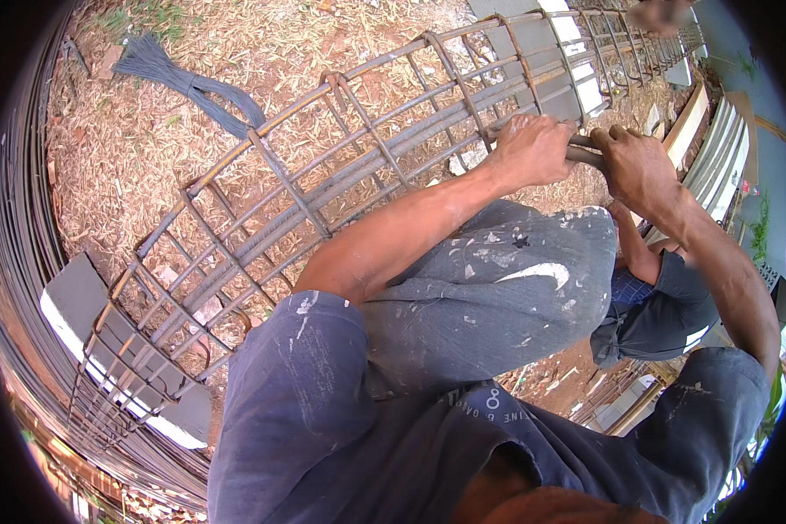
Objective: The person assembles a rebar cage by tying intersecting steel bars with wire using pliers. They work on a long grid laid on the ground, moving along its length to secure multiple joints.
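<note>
A long rebar cage of rusty bars and square ties runs from the lower left to the upper right. My left hand is closed beside its near side, around a dark rod. My right hand is closed a little to the right. Two dark rods, close together, span the gap between my hands. Whether they belong to the cage or to a hand tool, I cannot tell. My fingers hide their ends.
A bundle of grey tie wire lies on the chip-strewn ground. Grey-and-white blocks sit under the cage. Long steel bars are stacked at the left. Another person crouches at the right, near white corrugated sheets.
</note>
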### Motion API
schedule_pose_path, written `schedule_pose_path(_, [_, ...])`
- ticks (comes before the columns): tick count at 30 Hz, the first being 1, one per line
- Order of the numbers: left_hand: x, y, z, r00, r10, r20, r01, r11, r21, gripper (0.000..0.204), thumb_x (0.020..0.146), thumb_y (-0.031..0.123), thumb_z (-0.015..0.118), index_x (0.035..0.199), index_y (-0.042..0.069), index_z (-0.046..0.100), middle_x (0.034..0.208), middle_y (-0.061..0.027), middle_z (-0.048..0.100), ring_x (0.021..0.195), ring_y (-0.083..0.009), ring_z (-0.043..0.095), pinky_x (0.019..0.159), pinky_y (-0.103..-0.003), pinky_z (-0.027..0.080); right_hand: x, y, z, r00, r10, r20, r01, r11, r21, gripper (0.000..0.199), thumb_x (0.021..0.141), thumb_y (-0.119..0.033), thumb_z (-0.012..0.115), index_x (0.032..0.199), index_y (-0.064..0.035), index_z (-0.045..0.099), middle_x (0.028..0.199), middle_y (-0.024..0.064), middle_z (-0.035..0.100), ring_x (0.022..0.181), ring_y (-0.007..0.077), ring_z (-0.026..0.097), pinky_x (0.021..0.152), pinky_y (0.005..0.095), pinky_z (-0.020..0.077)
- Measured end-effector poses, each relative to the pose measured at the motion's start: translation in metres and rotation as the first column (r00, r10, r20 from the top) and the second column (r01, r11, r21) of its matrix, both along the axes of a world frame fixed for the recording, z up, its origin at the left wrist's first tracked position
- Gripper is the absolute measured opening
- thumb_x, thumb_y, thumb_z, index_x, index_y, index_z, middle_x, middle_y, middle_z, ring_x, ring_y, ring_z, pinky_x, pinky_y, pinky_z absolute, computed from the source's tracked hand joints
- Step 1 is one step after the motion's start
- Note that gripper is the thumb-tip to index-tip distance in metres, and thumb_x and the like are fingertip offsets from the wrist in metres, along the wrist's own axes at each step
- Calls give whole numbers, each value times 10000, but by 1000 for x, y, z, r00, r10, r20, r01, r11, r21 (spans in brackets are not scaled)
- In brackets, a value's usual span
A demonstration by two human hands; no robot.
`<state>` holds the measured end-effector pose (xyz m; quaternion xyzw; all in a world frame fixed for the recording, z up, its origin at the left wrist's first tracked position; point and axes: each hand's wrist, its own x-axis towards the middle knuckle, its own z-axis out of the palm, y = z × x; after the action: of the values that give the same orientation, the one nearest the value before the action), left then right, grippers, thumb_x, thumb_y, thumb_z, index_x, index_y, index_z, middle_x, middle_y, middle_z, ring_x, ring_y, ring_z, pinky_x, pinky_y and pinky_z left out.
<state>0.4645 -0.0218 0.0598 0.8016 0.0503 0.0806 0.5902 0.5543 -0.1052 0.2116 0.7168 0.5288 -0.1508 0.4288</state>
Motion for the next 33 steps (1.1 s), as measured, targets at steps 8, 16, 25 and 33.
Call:
schedule_pose_path(8, [-23, -46, -60, 751, 11, 660, -357, 848, 392, 547, 818, 125, 663, 1354, 132, 560, 1047, -53, 591, 999, -224, 571, 891, -399, 465, -17, -51, -17, -84, -813, -576, 943, 122, -310, 350, 984, -220, 517, 1102, 98, 601, 874, 171, 678, 680, 233, 698, 552, 300, 569])
schedule_pose_path(16, [-9, -57, -77, 661, 161, 733, -631, 648, 426, 580, 915, 247, 613, 1454, 164, 416, 1341, -40, 476, 1146, -204, 517, 978, -459, 464, -10, -15, -1, 65, -874, -482, 898, 263, -354, 467, 977, -240, 549, 1276, 116, 515, 1022, 232, 683, 693, 218, 719, 514, 286, 572])
schedule_pose_path(25, [2, -54, -46, 643, 391, 658, -610, 781, 133, 565, 887, 346, 657, 1353, 76, 485, 1025, -80, 571, 839, -241, 577, 769, -452, 433, 11, 55, 17, 383, -876, -294, 790, 475, -387, 429, 936, -314, 631, 1020, 103, 686, 850, 148, 718, 611, 197, 674, 447, 292, 497])
schedule_pose_path(33, [17, -12, -9, 901, 377, 215, -350, 924, -152, 258, 786, 82, 636, 1039, 29, 632, 851, -205, 659, 818, -364, 672, 707, -503, 504, -15, 25, 9, 963, 266, 39, -269, 956, 117, 453, 791, -226, 787, 1122, 40, 631, 944, 150, 673, 896, 259, 661, 778, 388, 557])
